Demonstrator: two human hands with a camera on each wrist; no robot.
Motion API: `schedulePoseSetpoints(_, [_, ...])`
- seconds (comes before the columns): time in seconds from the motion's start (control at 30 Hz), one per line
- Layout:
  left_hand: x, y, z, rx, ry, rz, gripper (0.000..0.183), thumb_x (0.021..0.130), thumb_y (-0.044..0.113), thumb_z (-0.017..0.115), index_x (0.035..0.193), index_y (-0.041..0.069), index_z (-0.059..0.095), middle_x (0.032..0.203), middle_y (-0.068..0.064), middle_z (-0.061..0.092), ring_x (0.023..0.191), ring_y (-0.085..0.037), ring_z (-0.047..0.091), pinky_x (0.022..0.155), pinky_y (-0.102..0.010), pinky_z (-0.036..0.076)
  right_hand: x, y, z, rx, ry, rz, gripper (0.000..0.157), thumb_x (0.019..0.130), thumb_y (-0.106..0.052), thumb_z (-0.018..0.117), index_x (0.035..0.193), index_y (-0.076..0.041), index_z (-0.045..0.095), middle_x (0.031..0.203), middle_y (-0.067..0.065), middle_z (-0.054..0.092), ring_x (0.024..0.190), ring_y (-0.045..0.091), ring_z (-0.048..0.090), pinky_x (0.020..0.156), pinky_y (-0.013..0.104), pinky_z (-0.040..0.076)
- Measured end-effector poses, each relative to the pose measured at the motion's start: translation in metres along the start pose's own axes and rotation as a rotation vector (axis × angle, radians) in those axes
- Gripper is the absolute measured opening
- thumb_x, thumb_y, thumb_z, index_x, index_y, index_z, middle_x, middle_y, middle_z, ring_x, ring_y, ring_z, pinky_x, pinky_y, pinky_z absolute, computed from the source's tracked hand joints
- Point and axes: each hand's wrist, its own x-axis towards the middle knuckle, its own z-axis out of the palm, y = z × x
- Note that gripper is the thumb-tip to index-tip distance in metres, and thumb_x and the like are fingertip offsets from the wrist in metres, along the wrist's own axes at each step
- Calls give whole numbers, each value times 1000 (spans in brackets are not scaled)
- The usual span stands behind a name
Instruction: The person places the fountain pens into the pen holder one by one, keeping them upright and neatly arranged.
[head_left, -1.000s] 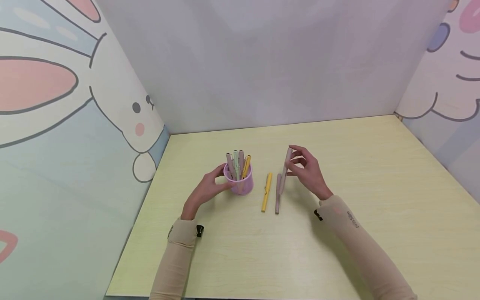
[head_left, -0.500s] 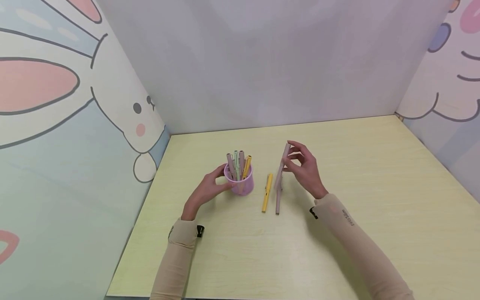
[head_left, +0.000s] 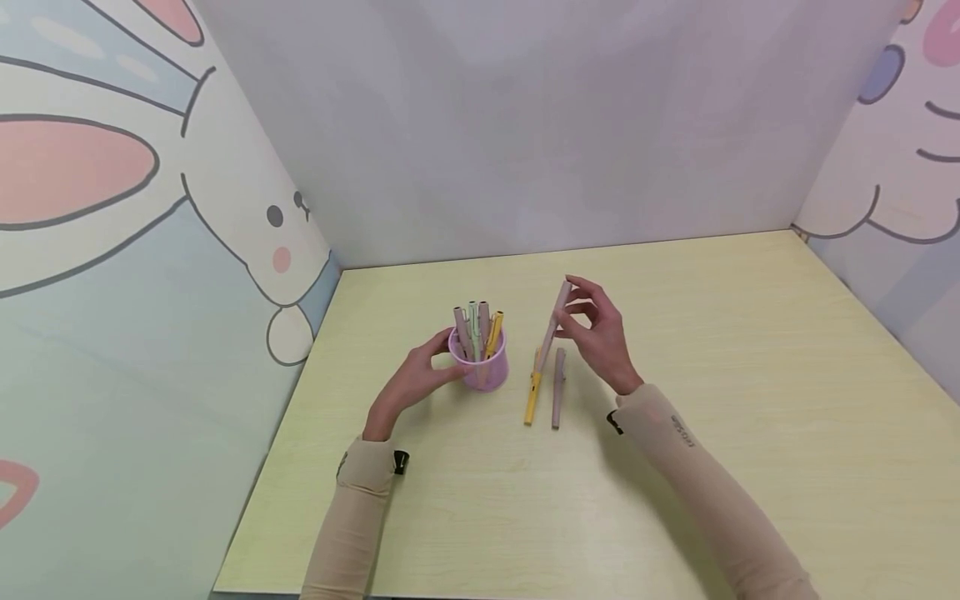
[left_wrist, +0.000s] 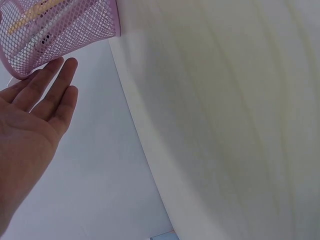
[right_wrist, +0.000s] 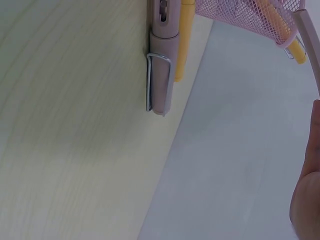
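A pink mesh pen holder (head_left: 491, 377) stands upright on the table with several mauve, green and yellow pens in it. My left hand (head_left: 417, 377) holds it from the left, thumb at the front and fingers behind; the left wrist view shows these fingers (left_wrist: 50, 95) against the mesh. My right hand (head_left: 602, 337) pinches a mauve pen (head_left: 556, 321) near its upper end, tilted with its lower end toward the lower left. Below it lies a yellow pen (head_left: 532, 404), partly hidden in the head view. Beside that lies another mauve pen (right_wrist: 165, 65) with a metal clip.
The pale wooden table (head_left: 720, 350) meets a plain light wall (head_left: 555, 125) at the back. Side walls with cartoon figures (head_left: 247, 192) stand left and right. Both sleeves carry a small dark device (head_left: 401, 462) at the wrist.
My right hand has moved left with the mauve pen, from over the lying mauve pen to over the yellow one. My left hand and the pen holder stay in place.
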Motion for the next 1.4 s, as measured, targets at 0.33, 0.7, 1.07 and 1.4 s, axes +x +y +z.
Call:
schedulePoseSetpoints(0.33, [0,1,0,4,7,14,77,94,36,75,159,16,41,148,-10,56,137,-34,50,109,-62,39,9,27,4,16,16,-32,57,92,23,58,147,10,45,119,31,49,93,18,62,69,38,61])
schedulePoseSetpoints(0.7, [1,1,1,12,4,8,77,95,37,75,159,14,40,147,-10,57,136,-31,51,111,-62,37,16,27,16,72,15,-87,57,92,23,59,146,7,47,116,20,52,95,17,62,70,36,62])
schedulePoseSetpoints(1.07, [0,-1,1,3,3,24,76,95,37,75,159,15,41,148,-10,56,136,-32,51,109,-62,39,20,27,27,99,42,-116,58,93,23,59,147,11,43,118,25,50,95,21,61,69,37,62])
schedulePoseSetpoints(1.4, [-1,-1,-1,4,-2,18,76,95,37,73,159,14,40,149,-11,55,138,-34,49,109,-63,39,23,25,39,106,74,-137,52,95,17,60,144,7,48,116,14,53,95,22,60,71,37,62])
